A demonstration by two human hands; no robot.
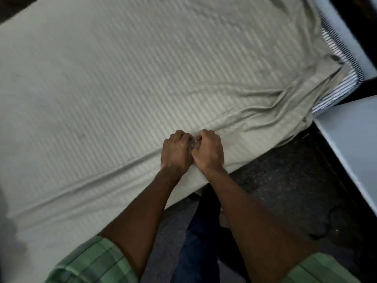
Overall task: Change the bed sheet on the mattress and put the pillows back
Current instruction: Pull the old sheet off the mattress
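A pale green sheet with faint woven stripes (126, 74) covers most of the mattress. At the far right corner the sheet is bunched and the black-and-white striped mattress (344, 78) shows bare. My left hand (176, 152) and my right hand (208, 149) sit side by side at the bed's near edge, fingers curled, each gripping a fold of the sheet. Creases run out from the hands to the left and right. No pillows are in view.
A white flat-topped piece of furniture (350, 144) stands close to the bed at the right. Dark speckled floor (285, 176) lies between it and the bed, with a black cable (326, 225) on it. A white frame (346, 27) borders the mattress's far right side.
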